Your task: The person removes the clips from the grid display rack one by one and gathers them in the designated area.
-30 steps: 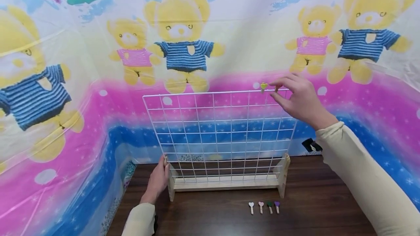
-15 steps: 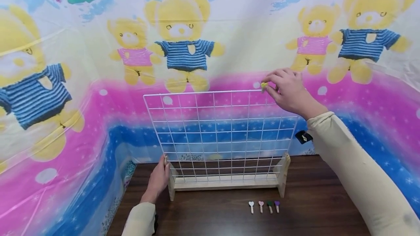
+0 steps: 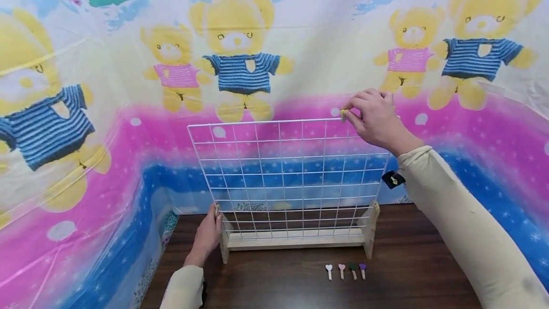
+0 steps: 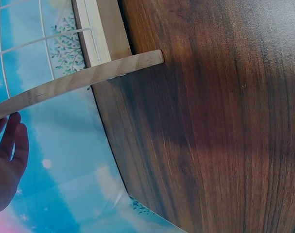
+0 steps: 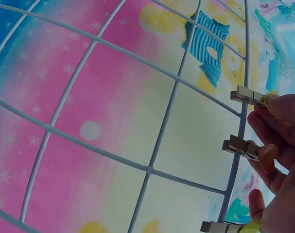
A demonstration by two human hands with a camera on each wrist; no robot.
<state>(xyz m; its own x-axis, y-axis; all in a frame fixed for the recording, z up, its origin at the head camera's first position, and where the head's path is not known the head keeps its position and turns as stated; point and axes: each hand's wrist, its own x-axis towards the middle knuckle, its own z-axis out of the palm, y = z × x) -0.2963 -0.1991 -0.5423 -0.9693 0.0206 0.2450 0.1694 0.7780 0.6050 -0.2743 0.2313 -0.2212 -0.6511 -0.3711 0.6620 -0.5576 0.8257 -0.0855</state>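
My right hand (image 3: pixel 372 120) pinches a small clothespin with a yellow heart (image 5: pixel 269 101) between thumb and fingers. Its wooden jaws straddle the top wire of a white wire grid (image 3: pixel 280 159). Beside it on that wire, in the right wrist view, sit an orange-topped clothespin (image 5: pixel 267 156) and a yellow-green one (image 5: pixel 251 227), partly behind the hand. My left hand (image 3: pixel 208 235) holds the left wooden leg (image 3: pixel 224 242) of the grid's stand. In the left wrist view, several fingers (image 4: pixel 21 145) touch that leg's outer face; the thumb is hidden.
In front of the stand, white (image 3: pixel 329 271), pink (image 3: pixel 341 270), green (image 3: pixel 353 270) and purple (image 3: pixel 362 270) heart clothespins lie in a row on the dark wooden table (image 3: pixel 274 283). A bear-print cloth (image 3: pixel 317 51) hangs behind and at the sides.
My right hand has moved left along the top wire from beside the yellow clothespin and now pinches it, covering most of its heart. The left hand and the grid stay put.
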